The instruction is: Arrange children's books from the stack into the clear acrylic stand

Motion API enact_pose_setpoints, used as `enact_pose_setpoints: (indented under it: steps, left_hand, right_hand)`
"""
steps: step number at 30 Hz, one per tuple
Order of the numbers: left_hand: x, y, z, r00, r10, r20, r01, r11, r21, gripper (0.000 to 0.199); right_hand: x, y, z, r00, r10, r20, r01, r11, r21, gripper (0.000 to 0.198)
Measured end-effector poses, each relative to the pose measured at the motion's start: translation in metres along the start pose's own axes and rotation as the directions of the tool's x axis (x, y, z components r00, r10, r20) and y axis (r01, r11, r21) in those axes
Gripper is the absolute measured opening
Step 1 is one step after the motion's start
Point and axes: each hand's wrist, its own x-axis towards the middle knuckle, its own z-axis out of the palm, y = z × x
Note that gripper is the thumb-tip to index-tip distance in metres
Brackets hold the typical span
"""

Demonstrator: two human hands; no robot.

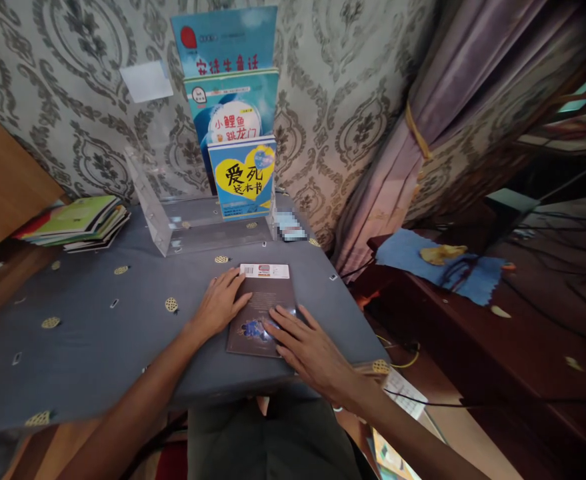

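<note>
A dark brown book (260, 287) lies flat on the cloth-covered table, with a white barcode strip along its far edge and a blue picture near its close end. My left hand (221, 301) rests at the book's left edge, fingers stretched out and fingertips touching the cover. Across the lower right of the same book, my right hand (305, 343) lies with its fingers spread. Beyond both hands stands a clear acrylic book rack (213, 235). At its right end a blue book with a yellow heart (243, 180) stands upright, with two taller blue-green books behind it.
A stack of thin books (80, 223) sits at the table's left back. The grey tablecloth (123, 347) has a pineapple print. To the right, a dark red wooden surface (423, 347) holds a blue cloth (397, 257) and cables. A purple curtain (393, 173) hangs behind.
</note>
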Motion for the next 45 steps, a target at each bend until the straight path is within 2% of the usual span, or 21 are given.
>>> enact_pose_setpoints:
  steps: [3,7,13,17,24,28,32,35,38,41,45]
  left_hand:
    - [0.001,-0.001,0.000,1.000,0.011,0.010,-0.011,1.000,0.005,0.040]
    - [0.003,-0.002,-0.001,1.000,0.008,0.022,-0.008,1.000,0.004,0.039]
    - [0.003,-0.001,-0.003,0.999,0.010,0.049,-0.010,1.000,0.010,0.040]
    - [0.002,-0.001,-0.004,0.998,-0.002,0.061,0.002,1.000,-0.002,0.041]
    - [0.001,-0.002,-0.002,0.999,0.010,0.042,-0.011,1.000,0.008,0.042]
    - [0.001,-0.003,-0.002,0.999,0.021,0.030,-0.021,1.000,0.021,0.042]
    - [0.000,-0.003,-0.002,1.000,0.019,0.021,-0.019,1.000,0.000,0.041]
    - [-0.003,-0.003,0.000,0.999,0.027,0.017,-0.026,0.999,-0.037,0.041]
    - [-0.009,-0.002,0.002,0.999,0.050,-0.001,-0.050,0.996,-0.078,0.041]
    - [-0.017,0.000,0.002,0.997,0.078,-0.016,-0.080,0.989,-0.123,0.042]
    - [-0.026,0.001,0.000,0.995,0.103,-0.006,-0.102,0.982,-0.161,0.042]
  right_hand:
    - [0.005,0.007,-0.006,0.999,0.024,0.043,-0.027,0.997,0.073,0.042]
    - [0.027,0.027,-0.012,0.994,0.091,0.062,-0.098,0.987,0.125,0.041]
    - [0.064,0.064,-0.013,0.981,0.191,0.043,-0.193,0.979,0.072,0.045]
    - [0.069,0.072,-0.011,0.977,0.207,0.039,-0.209,0.976,0.053,0.048]
    - [0.043,0.058,-0.003,0.981,0.193,-0.021,-0.192,0.980,0.045,0.048]
    - [0.013,0.046,-0.004,0.994,0.111,-0.005,-0.110,0.994,0.022,0.051]
    - [-0.015,0.035,-0.008,0.997,-0.009,0.076,0.009,1.000,0.001,0.076]
    - [-0.027,0.026,-0.008,0.993,-0.055,0.107,0.058,0.998,-0.023,0.092]
    - [-0.033,0.014,-0.004,0.997,-0.043,0.059,0.048,0.996,-0.080,0.080]
    - [-0.039,0.002,0.006,0.998,-0.033,-0.058,0.026,0.992,-0.125,0.063]
    - [-0.045,-0.006,0.018,0.983,-0.050,-0.178,0.030,0.993,-0.117,0.052]
